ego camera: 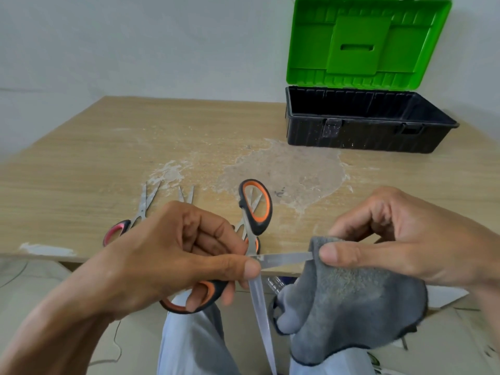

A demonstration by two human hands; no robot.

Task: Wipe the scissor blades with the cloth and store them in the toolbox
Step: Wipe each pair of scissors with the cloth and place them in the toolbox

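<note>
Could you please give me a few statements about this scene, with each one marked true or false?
1. The lid of the toolbox stands open. True.
2. The left hand is empty. False: it grips the scissors by an orange-and-black handle.
3. The right hand pinches the cloth on one blade. True.
4. The held scissors' blades are closed together. False: they are spread wide apart.
5. The red pair lies in the toolbox. False: it lies on the table.
</note>
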